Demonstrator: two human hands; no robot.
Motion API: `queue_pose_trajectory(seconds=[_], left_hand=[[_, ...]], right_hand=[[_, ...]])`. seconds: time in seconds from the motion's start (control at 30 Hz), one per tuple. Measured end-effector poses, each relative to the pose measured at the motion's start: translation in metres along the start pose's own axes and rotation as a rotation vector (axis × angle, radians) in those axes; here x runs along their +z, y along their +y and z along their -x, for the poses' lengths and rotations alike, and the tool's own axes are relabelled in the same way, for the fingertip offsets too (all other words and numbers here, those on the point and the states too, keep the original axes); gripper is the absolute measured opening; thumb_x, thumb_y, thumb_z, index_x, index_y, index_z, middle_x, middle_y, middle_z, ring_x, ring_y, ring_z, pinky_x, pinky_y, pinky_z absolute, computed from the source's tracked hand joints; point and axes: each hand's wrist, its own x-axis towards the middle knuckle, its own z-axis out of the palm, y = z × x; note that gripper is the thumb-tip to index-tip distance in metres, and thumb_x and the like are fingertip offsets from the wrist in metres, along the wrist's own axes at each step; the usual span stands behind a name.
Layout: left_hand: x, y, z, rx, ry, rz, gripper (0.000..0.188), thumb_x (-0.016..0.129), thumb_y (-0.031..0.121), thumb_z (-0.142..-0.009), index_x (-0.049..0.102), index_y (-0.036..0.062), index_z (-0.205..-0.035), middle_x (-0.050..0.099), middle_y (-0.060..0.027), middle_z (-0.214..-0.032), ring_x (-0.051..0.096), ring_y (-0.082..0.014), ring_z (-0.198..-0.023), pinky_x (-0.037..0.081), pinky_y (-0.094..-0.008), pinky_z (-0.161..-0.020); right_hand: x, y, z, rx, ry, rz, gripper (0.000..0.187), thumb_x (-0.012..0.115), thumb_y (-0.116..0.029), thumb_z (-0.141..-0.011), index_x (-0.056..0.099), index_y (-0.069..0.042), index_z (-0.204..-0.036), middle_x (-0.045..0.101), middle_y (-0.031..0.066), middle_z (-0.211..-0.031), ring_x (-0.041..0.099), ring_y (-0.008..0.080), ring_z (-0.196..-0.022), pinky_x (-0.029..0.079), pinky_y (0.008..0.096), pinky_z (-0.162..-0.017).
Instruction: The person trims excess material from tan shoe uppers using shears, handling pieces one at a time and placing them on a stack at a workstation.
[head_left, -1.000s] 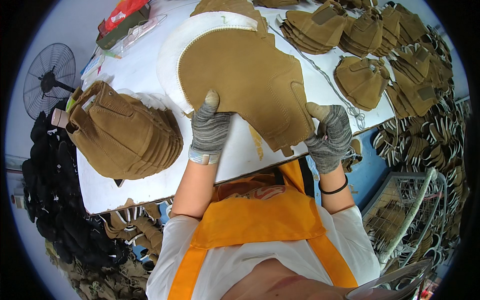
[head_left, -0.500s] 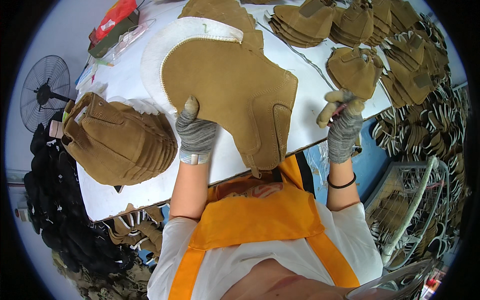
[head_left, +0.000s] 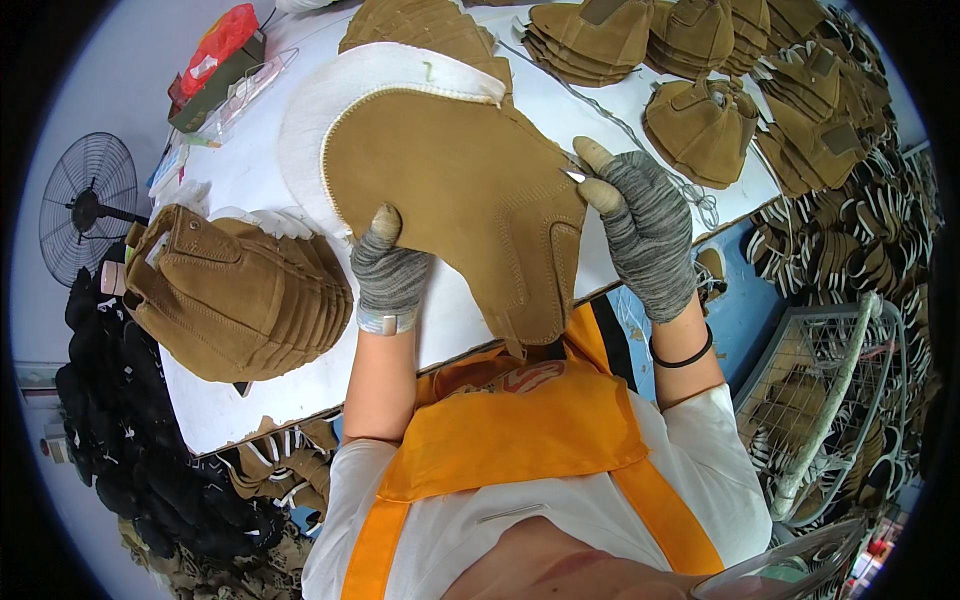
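A brown suede boot upper (head_left: 440, 160) with a white band stitched along its curved edge is held up over the table. My left hand (head_left: 388, 268), in a grey knit glove, grips its lower left edge, with the thumb on top and the fingers beneath. At the upper's right edge is my right hand (head_left: 640, 225), also gloved, its thumb and forefinger closed on a small tool with a shiny pointed metal tip (head_left: 574, 175). The tip meets the stitched edge; the palm hides the rest of the tool.
A stack of brown uppers (head_left: 240, 295) stands left on the white table (head_left: 240, 405). More stacks (head_left: 585, 45) fill the back right, near a thin cord (head_left: 590, 100). A green box (head_left: 215, 85) sits back left; a fan (head_left: 92, 195) and a wire cart (head_left: 815, 400) stand beside the table.
My right hand has moved left and up to the upper's right edge, bringing the metal tip against it. My left hand keeps its hold on the boot upper.
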Motion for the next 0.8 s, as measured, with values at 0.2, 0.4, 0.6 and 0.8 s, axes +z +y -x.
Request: queue_pose_trajectory(seconds=[0.2,0.4,0.6,0.8], left_hand=[[0.004,0.0,-0.001,0.01,0.007,-0.021,0.063,0.071,0.02,-0.078,0.04,0.0024,-0.129,0.05,-0.0131,-0.125,0.049,-0.0293,-0.114,0.042,-0.0434,-0.098],[0.004,-0.001,-0.001,0.004,0.015,-0.008,0.062,0.07,0.022,-0.078,0.04,0.0026,-0.129,0.049,-0.0131,-0.126,0.048,-0.0295,-0.115,0.04,-0.044,-0.099],[0.005,-0.001,-0.003,-0.01,0.007,0.037,0.064,0.07,0.025,-0.079,0.039,0.0018,-0.13,0.048,-0.0137,-0.127,0.047,-0.0302,-0.117,0.038,-0.0447,-0.101],[0.0,-0.002,-0.002,-0.051,-0.01,0.071,0.063,0.069,0.026,-0.08,0.039,0.0007,-0.129,0.049,-0.0139,-0.126,0.048,-0.0299,-0.115,0.04,-0.0446,-0.099]], right_hand=[[0.003,-0.001,-0.001,-0.051,-0.025,0.074,0.028,0.061,-0.025,-0.084,0.066,-0.013,-0.108,0.058,0.0053,-0.073,0.058,0.0199,-0.064,0.048,0.0279,-0.059],[0.005,0.008,0.003,0.052,-0.017,-0.09,0.025,0.059,-0.022,-0.087,0.066,-0.01,-0.107,0.06,0.0047,-0.076,0.056,0.0159,-0.065,0.047,0.0252,-0.063],[0.008,0.006,0.002,0.246,0.122,-0.517,0.033,0.066,-0.025,-0.082,0.064,-0.005,-0.109,0.062,0.0003,-0.091,0.051,0.0101,-0.073,0.045,0.0243,-0.07],[0.017,0.049,0.0,-0.133,-0.091,-0.119,0.034,0.063,0.0,-0.078,0.059,-0.003,-0.111,0.061,0.0081,-0.095,0.059,0.0175,-0.089,0.048,0.0289,-0.084]])
